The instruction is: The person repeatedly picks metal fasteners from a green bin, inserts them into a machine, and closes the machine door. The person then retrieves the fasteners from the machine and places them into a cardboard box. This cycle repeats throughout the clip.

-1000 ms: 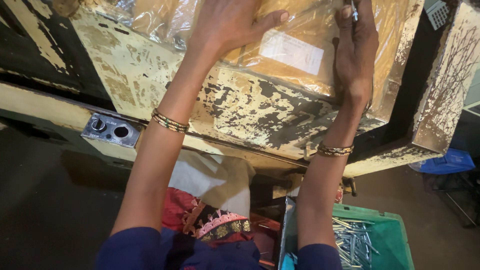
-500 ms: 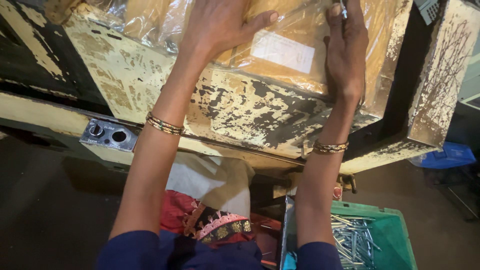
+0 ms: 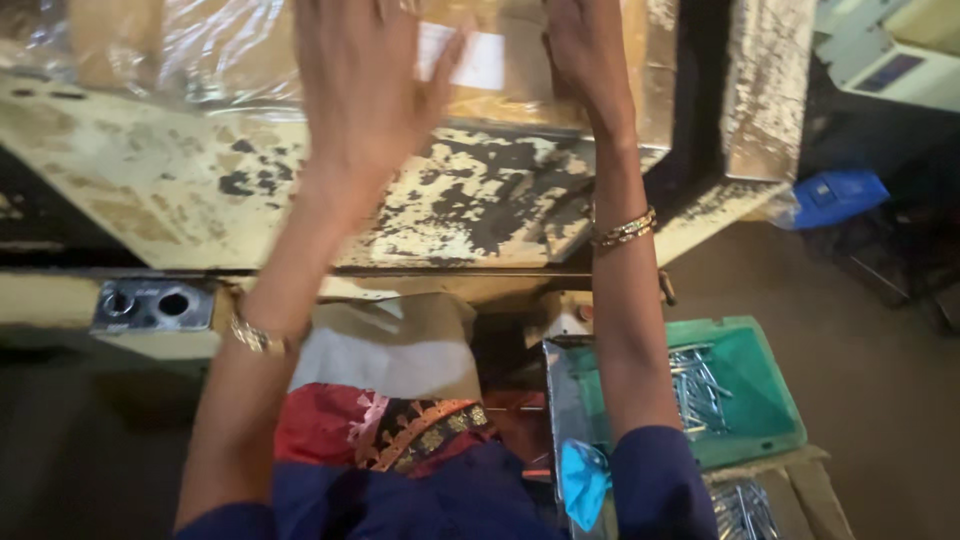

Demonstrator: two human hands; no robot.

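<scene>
Fingers of both hands spread flat on crinkly plastic-wrapped carton.

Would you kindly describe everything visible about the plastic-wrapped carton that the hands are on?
The plastic-wrapped carton is a brown cardboard box under clear, glossy, wrinkled film, with a white label stuck on its near face. It sits at the top of the view on a worn cream metal surface with chipped paint, its upper part cut off. The right hand rests against it; the left hand, blurred, lies over its front.
</scene>
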